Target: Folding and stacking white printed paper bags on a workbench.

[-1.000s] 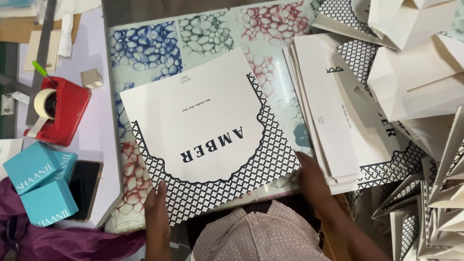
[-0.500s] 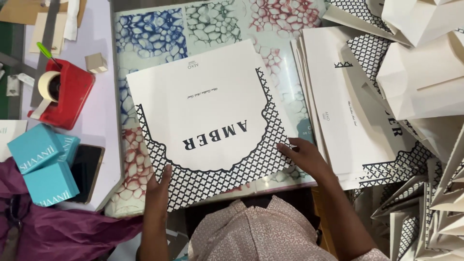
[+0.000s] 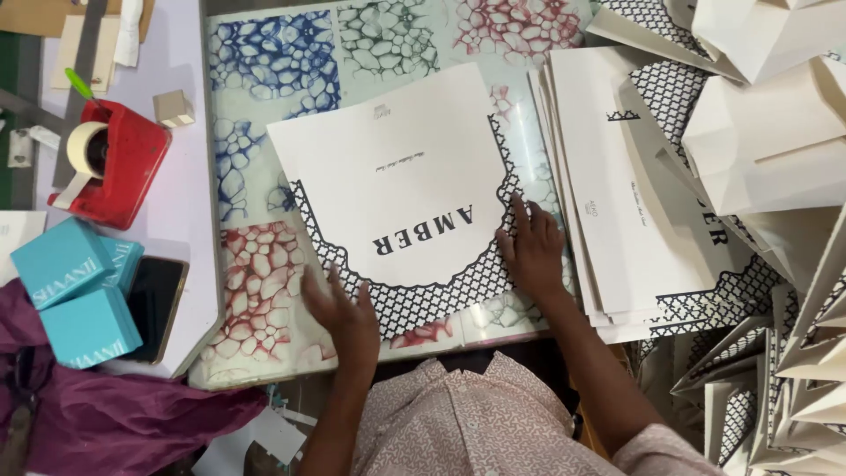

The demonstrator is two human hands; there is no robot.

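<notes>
Fingers of the left hand (image 3: pixel 339 304) spread flat and released, grasping nothing, tips pressing the near-left corner of the flat printed paper sheet (image 3: pixel 397 189). Fingers of the right hand (image 3: pixel 529 247) likewise open and flat, laid on the sheet's near-right edge where the black lattice border runs. Placed so, seemingly, to pin and square the sheet against the patterned glass tabletop (image 3: pixel 264 79), one palm at each near corner keeping it from sliding. Sheet lying tilted, white middle with a scalloped lattice band along the near side, stretching far and away from both sets of fingertips, with only its near margin under them. Just right of the right hand, touching or nearly so, a fanned stack of matching sheets (image 3: pixel 634 194), probably kept within easy reach. Farther right, a heap of folded paper bags (image 3: pixel 775 132). Well apart on the left, a red tape dispenser (image 3: pixel 115 163), two turquoise boxes (image 3: pixel 75 291) and a dark phone (image 3: pixel 154 304); hard to tell whether the phone touches the boxes.
</notes>
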